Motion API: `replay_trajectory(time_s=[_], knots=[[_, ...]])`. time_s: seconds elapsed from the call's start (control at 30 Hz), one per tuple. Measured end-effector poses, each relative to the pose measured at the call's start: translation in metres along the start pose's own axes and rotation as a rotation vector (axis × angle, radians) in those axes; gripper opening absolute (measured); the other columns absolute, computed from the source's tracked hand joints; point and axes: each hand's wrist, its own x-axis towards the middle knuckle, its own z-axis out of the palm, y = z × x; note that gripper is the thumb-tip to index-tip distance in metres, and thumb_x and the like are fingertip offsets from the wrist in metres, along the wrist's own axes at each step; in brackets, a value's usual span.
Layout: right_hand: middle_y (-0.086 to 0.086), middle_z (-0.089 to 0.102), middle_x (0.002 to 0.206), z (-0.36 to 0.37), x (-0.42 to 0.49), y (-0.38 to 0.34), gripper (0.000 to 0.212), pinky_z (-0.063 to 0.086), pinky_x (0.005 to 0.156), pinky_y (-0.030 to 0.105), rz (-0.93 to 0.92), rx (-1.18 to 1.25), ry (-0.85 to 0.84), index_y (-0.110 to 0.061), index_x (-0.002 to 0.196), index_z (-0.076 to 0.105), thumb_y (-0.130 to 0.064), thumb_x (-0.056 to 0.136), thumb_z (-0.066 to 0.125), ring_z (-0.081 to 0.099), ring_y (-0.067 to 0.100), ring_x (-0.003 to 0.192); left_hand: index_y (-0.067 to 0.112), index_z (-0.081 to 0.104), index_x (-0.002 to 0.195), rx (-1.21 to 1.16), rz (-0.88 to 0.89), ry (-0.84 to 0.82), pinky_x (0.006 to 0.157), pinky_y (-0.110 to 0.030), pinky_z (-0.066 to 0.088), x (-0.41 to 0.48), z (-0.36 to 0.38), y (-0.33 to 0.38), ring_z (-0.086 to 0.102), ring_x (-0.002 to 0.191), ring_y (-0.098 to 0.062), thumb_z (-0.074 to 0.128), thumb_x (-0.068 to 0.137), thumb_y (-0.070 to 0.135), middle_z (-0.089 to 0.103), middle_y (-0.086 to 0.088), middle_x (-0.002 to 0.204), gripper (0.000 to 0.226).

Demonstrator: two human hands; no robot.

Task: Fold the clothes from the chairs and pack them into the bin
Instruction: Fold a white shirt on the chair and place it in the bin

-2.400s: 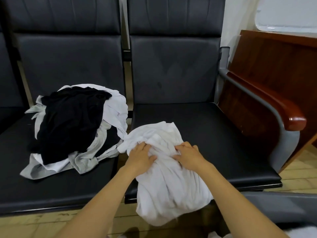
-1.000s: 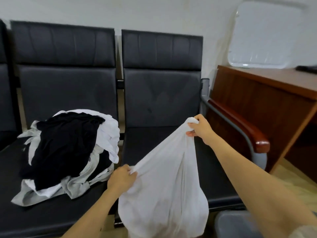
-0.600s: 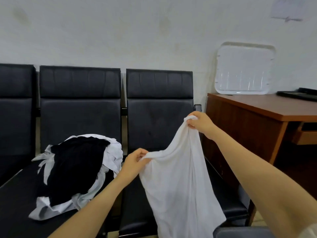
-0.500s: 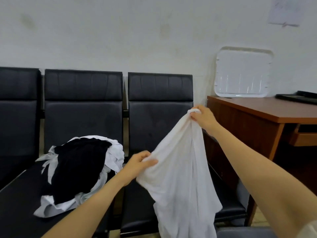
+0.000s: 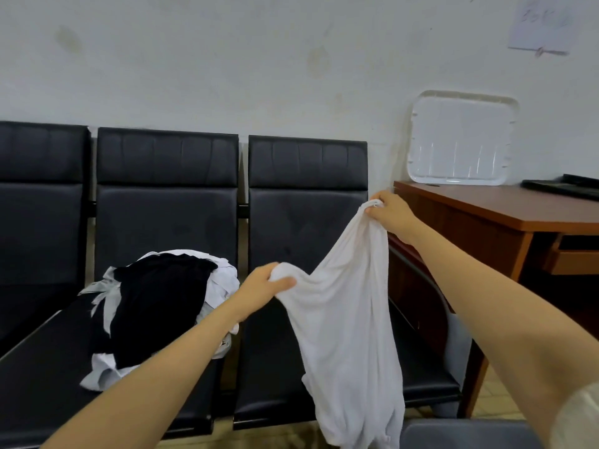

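Open room lies over the right chair seat (image 5: 269, 367), between clothes pile (image 5: 155, 303) and desk (image 5: 486, 215).

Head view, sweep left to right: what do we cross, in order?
clothes pile → left hand → white garment → right hand → white tray → flat black item. Left out: chairs and desk, which span too wide to place.

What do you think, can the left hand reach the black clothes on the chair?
Probably yes: the black garment lies just beside the left hand, nothing between. It must first drop the white garment it grips.
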Motion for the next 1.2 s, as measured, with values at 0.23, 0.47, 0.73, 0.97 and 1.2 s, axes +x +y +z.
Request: replay_trajectory(time_s=[0.23, 0.47, 0.73, 0.97, 1.2], knots=[[0.004, 0.051, 0.103, 0.001, 0.003, 0.001, 0.021, 0.038, 0.065, 0.019, -0.042, 0.029, 0.125, -0.009, 0.115, 0.048, -0.020, 0.097, 0.051, 0.050, 0.017, 0.091, 0.014, 0.061, 0.100, -0.013, 0.021, 0.017, 0.063, -0.015, 0.045, 0.038, -0.017, 0.035, 0.060, 0.083, -0.010, 0.064, 0.090, 0.024, 0.064, 0.003, 0.091, 0.014], [0.011, 0.059, 0.098, -0.022, 0.015, 0.012, 0.012, 0.047, 0.070, 0.034, 0.009, -0.076, 0.121, -0.011, 0.102, 0.048, -0.015, 0.093, 0.054, 0.058, 0.026, 0.085, 0.019, 0.060, 0.098, 0.535, 0.029, 0.024, 0.068, -0.019, 0.041, 0.060, -0.072, 0.060, 0.053, 0.084, -0.016, 0.061, 0.092, 0.020, 0.059, 0.003, 0.091, 0.006], [0.006, 0.059, 0.096, -0.029, -0.005, 0.013, 0.013, 0.051, 0.072, 0.039, -0.059, -0.277, 0.188, -0.017, 0.094, 0.047, -0.026, 0.094, 0.056, 0.058, 0.025, 0.082, 0.008, 0.052, 0.113, 1.104, -0.079, 0.316, 0.083, -0.039, 0.041, 0.049, -0.083, 0.038, 0.050, 0.102, -0.032, 0.044, 0.098, 0.018, 0.050, -0.014, 0.115, 0.019], [0.009, 0.058, 0.098, -0.030, -0.015, 0.004, 0.016, 0.056, 0.058, 0.032, 0.041, -0.106, 0.143, -0.014, 0.103, 0.047, -0.024, 0.095, 0.057, 0.062, 0.026, 0.081, 0.008, 0.045, 0.098, 0.469, -0.200, 0.366, 0.060, -0.030, 0.035, 0.036, -0.078, 0.039, 0.045, 0.073, -0.020, 0.045, 0.098, 0.022, 0.052, -0.009, 0.092, 0.014], [0.010, 0.062, 0.091, 0.010, -0.009, 0.036, 0.017, 0.042, 0.050, 0.021, 0.140, 0.004, -0.132, -0.013, 0.103, 0.065, -0.020, 0.097, 0.051, 0.055, 0.019, 0.065, 0.009, 0.048, 0.090, 0.058, -0.428, 0.204, 0.042, -0.021, 0.046, 0.052, -0.053, 0.012, 0.057, 0.059, -0.020, 0.051, 0.098, 0.019, 0.052, -0.010, 0.078, 0.013]])
